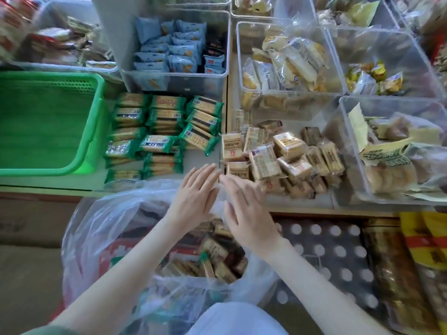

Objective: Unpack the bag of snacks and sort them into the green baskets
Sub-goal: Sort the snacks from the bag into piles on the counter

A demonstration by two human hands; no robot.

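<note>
A clear plastic bag of brown and green snack packs stands open below the table edge. My left hand and my right hand hover side by side over the bag's far rim, fingers straight, holding nothing. On the table lie green-wrapped biscuit packs in rows and a heap of brown-wrapped packs. An empty green basket sits at the left, beside the green packs.
Clear bins of snacks fill the back and right: blue packs, pale bread packs, yellow packs, large biscuit bags. A dotted dark sheet and yellow-red packaging lie at lower right.
</note>
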